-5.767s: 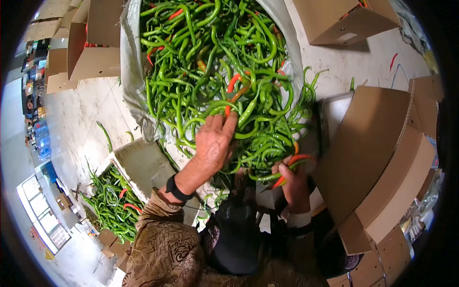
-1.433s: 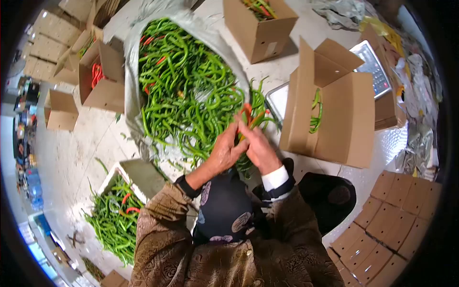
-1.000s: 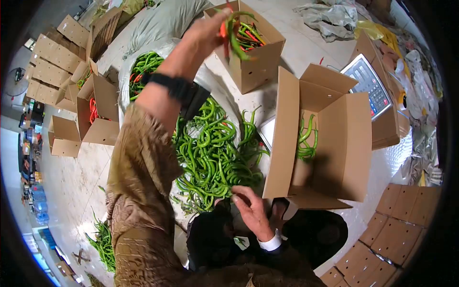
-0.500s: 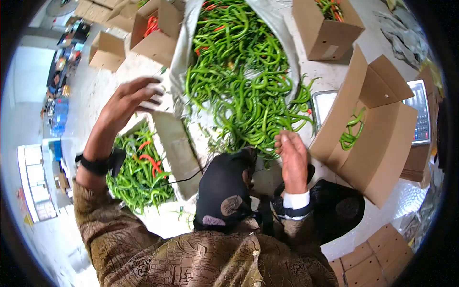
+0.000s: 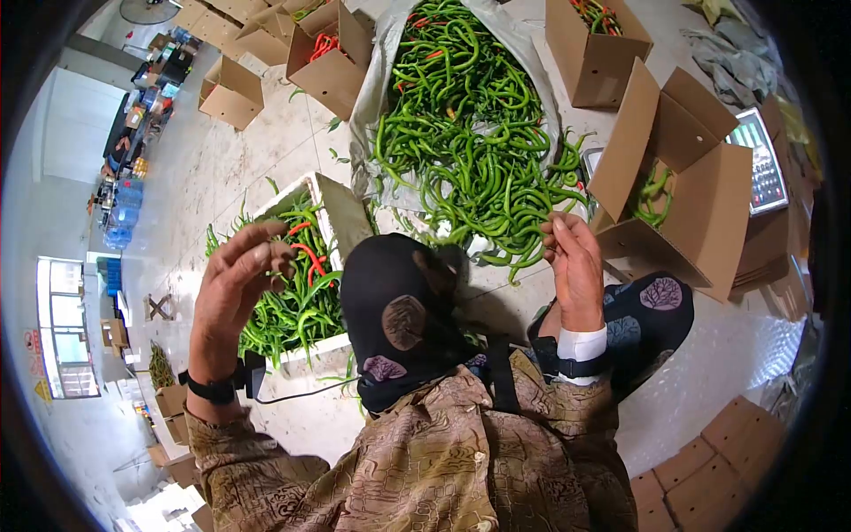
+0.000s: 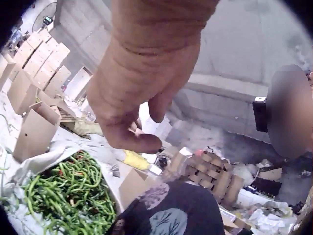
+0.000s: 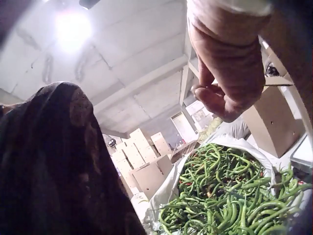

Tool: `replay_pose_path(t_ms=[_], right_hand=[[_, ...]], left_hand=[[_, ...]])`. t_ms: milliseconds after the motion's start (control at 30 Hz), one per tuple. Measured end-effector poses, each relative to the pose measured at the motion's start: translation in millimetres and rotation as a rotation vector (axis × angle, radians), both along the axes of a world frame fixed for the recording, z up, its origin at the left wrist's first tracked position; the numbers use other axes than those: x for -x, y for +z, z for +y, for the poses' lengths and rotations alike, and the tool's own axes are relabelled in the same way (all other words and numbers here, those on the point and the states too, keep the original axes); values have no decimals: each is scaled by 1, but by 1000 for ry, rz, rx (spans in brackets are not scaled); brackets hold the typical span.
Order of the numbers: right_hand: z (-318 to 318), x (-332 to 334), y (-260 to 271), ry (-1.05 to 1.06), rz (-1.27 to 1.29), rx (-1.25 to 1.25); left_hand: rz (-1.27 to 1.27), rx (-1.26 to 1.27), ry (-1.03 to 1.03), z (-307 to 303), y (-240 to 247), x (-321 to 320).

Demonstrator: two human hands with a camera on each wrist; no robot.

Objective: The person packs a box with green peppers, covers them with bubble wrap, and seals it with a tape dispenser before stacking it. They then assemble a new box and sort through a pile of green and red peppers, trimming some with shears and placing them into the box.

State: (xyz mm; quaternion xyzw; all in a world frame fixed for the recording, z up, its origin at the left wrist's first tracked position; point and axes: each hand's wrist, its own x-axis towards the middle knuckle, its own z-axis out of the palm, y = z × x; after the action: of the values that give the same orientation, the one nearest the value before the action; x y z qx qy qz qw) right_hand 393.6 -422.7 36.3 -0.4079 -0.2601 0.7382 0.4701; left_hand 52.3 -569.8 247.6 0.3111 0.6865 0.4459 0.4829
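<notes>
In the head view the left hand (image 5: 232,288) is raised at the left, beside and above a white foam box (image 5: 344,211) of green and red peppers (image 5: 306,310), its fingers loosely bent and holding nothing. The right hand (image 5: 578,270) is held up near the lower edge of the pepper heap (image 5: 479,160), fingers loosely curled with nothing seen in them. The heap lies on an opened white sack (image 5: 363,142). Both wrist views show the left hand (image 6: 146,83) and the right hand (image 7: 227,73) hanging in the air above the sack, touching no peppers.
An open carton (image 5: 700,195) with a few green peppers stands at the right, a scale (image 5: 759,164) behind it. Another carton (image 5: 594,66) holds mixed peppers at the top. Cartons, one with red peppers (image 5: 324,46), stand at upper left. Stacked cartons (image 5: 709,470) lie lower right.
A second ago the left hand held red and green peppers over the top carton; it came back empty to the left side. The right hand has risen slightly from the heap's lower edge.
</notes>
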Motion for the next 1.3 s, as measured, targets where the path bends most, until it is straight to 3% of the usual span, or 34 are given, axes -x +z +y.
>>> replay_pose_path(t_ms=[100, 367, 600, 667, 800, 867, 933, 967, 1067, 1167, 1300], right_hand=[[-10, -5, -6, 9, 7, -9], [-17, -2, -8, 25, -47, 19], [-15, 16, -25, 78, -41, 114], [-14, 23, -35, 76, -40, 153], [-21, 43, -61, 152, -158, 157], [-28, 52, -80, 237, -252, 190], [-32, 55, -96, 284, -268, 236], [-34, 56, -98, 319, -251, 272], [-32, 51, -113, 375, -247, 332], [-28, 45, -128, 349, -284, 394], [-14, 47, -149, 263, -311, 530]], left_hand=[[7, -98, -86, 9, 17, -23], [-75, -68, -187, 21, 31, -60], [-49, -69, -279, 126, -12, -27], [-56, -24, -301, 166, -43, -24], [-111, 99, -265, 224, -159, -23], [-190, 142, -392, 245, -246, -12], [49, 163, -307, 248, -339, -11], [283, 152, -250, 242, -393, -11], [662, 305, -164, 210, -445, -20], [694, 263, 51, 188, -478, -23], [565, 470, 201, 197, -491, -16]])
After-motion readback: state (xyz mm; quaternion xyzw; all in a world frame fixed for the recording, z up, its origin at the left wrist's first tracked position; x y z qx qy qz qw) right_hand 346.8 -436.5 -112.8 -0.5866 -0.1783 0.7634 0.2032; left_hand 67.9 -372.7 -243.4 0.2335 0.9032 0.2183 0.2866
